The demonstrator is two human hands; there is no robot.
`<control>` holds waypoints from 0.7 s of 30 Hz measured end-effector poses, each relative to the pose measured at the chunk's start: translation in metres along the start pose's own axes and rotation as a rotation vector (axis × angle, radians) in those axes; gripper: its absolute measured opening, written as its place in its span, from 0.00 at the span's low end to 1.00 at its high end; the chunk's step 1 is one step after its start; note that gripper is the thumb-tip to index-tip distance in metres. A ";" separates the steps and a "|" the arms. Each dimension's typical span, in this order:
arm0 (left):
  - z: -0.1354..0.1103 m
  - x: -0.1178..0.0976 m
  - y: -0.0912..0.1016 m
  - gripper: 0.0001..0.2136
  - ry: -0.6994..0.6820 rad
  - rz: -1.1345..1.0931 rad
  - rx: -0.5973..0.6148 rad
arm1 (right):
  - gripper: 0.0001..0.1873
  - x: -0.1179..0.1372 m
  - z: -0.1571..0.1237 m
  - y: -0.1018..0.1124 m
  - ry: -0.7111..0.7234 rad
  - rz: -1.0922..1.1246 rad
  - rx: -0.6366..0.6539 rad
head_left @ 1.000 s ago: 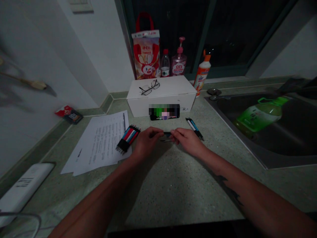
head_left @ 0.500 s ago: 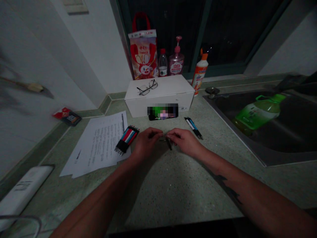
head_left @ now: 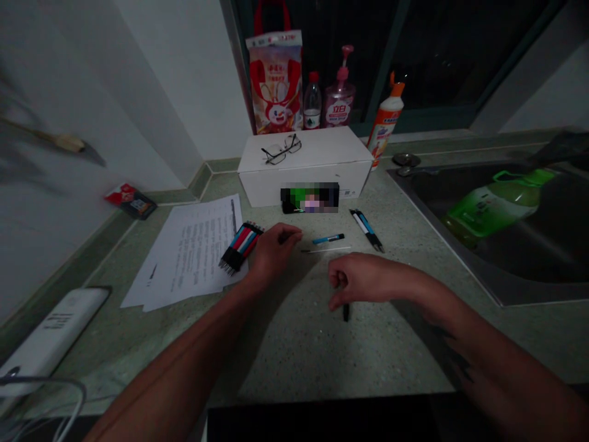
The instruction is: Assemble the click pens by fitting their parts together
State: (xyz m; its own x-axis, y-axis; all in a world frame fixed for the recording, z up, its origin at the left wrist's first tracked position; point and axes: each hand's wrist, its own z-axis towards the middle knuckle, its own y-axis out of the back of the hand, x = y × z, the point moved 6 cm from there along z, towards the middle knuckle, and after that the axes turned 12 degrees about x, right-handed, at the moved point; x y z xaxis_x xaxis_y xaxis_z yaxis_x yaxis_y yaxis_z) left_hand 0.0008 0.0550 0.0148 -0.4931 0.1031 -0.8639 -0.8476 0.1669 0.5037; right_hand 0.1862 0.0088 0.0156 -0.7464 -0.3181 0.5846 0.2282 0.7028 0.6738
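Note:
My left hand (head_left: pixel 273 253) rests on the speckled green counter (head_left: pixel 294 344), fingers curled down, next to a banded bundle of pens (head_left: pixel 241 247). Whether those fingers hold anything is hidden. My right hand (head_left: pixel 359 279) is curled, with a black pen barrel (head_left: pixel 345 312) sticking out below the fingers. Between my hands, a short blue pen piece (head_left: pixel 327 239) lies above a thin white pen refill (head_left: pixel 326 250). A blue-and-white pen (head_left: pixel 366 230) lies further right, apart from both hands.
Printed papers (head_left: pixel 188 255) lie left of my hands. A white box (head_left: pixel 304 166) with glasses (head_left: pixel 281 149) on top stands ahead, a phone (head_left: pixel 309 199) before it. Bottles stand behind. A steel sink (head_left: pixel 497 227) holding a green bottle (head_left: pixel 499 202) is at right.
My right hand has moved away from the left, toward me and rightward, with the black barrel below it. The blue piece and white refill now lie separately on the counter.

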 end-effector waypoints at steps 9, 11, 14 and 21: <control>0.001 0.007 -0.010 0.05 -0.060 0.471 0.132 | 0.17 -0.011 -0.015 -0.003 -0.166 -0.183 0.045; 0.002 0.008 -0.011 0.05 -0.075 0.500 0.144 | 0.16 -0.015 -0.016 -0.002 -0.176 -0.203 0.036; 0.001 0.008 -0.010 0.05 -0.081 0.498 0.131 | 0.18 -0.025 -0.019 0.004 -0.195 -0.231 -0.004; 0.001 0.009 -0.010 0.05 -0.075 0.477 0.127 | 0.16 -0.028 -0.025 0.001 -0.218 -0.265 0.044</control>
State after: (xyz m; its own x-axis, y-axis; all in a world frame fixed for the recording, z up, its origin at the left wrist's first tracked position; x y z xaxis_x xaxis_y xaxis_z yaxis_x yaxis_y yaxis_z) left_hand 0.0052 0.0554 0.0021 -0.8008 0.2663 -0.5365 -0.4981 0.2015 0.8434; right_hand 0.2232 0.0026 0.0112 -0.8931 -0.3535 0.2784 -0.0153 0.6423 0.7663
